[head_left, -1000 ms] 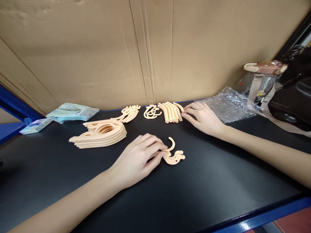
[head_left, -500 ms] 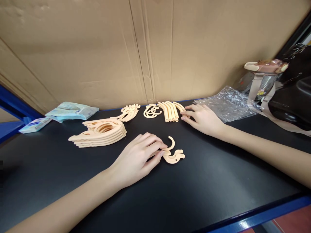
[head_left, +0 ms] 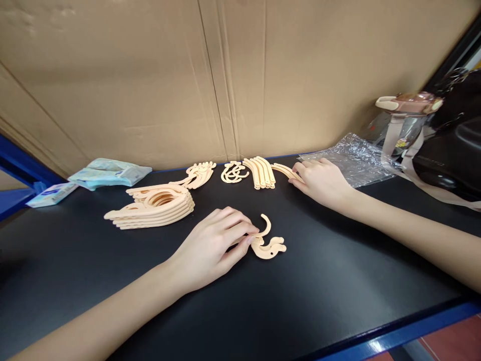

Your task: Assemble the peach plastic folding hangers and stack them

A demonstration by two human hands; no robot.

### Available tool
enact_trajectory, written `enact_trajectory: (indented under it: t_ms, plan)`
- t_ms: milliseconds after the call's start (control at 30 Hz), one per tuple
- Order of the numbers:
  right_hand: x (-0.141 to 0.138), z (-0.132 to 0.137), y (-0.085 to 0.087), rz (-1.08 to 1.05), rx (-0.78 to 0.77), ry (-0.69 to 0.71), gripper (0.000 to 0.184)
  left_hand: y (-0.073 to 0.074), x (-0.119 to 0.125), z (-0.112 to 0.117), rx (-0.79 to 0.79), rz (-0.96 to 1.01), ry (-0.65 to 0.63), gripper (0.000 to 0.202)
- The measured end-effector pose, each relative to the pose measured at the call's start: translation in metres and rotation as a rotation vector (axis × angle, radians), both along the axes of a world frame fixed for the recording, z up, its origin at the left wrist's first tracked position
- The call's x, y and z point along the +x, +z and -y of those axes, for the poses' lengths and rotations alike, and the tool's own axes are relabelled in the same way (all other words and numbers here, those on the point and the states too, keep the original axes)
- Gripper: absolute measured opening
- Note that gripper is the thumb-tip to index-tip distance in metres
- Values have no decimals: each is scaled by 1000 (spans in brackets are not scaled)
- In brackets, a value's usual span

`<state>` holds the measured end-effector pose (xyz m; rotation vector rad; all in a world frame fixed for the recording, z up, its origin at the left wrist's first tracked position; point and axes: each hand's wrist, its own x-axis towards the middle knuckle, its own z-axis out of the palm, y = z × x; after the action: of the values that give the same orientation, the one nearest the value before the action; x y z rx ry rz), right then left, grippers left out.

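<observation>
- The curved strip (head_left: pixel 284 170) has just swung out to the right — its near end now stands off the row of strips (head_left: pixel 259 173), while its far end lies just beside it; we take that as one strip singled out from the rest.
- Our right hand (head_left: pixel 323 183) has shifted right with it, its grip narrow, thumb and fingers on the strip's near end.
- Our left hand (head_left: pixel 218 245) stays put nearer us, its grip pinched on the hooked piece (head_left: pixel 268 249), which lies on the table (head_left: pixel 263 311).
- Left of the row we see the pile of small hooks (head_left: pixel 235 172), then the bunch of curved pieces (head_left: pixel 201 174) and the tall stack (head_left: pixel 154 208).
- The clear plastic sheet (head_left: pixel 349 160) lies right behind our right hand — the closest obstruction, we judge.
- Farther out are the bottle (head_left: pixel 404 125), the black bag (head_left: pixel 454 145) and the blue packet (head_left: pixel 108 173).
</observation>
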<state>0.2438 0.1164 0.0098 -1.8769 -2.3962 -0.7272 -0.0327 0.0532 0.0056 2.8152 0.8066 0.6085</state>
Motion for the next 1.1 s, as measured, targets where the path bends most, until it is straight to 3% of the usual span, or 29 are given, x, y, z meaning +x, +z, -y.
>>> enact_trajectory:
  t_ms: [200,333,433,500,733,933,1033,1100]
  plan:
    - [7,7,12,19,-124,-118,24,1,1,-1,4,-3,-13,21]
    - [13,12,20,11,-199,-173,37,1,1,-1,11,2,-45,21]
    - [15,10,21,-47,-194,-187,42,1,1,0,5,29,-90,20]
    - [16,7,20,-91,-215,-173,37,0,2,2,8,34,-118,18]
    - [30,12,33,-127,-395,-100,15,-1,1,5,75,27,-161,18]
    - [30,30,46,-215,-651,43,7,-2,0,2,35,101,-64,20]
    - [16,37,38,-309,-647,203,10,-2,0,1,1,159,25,20]
    - [1,40,28,-409,-546,324,18,-1,0,-2,-43,195,112,20]
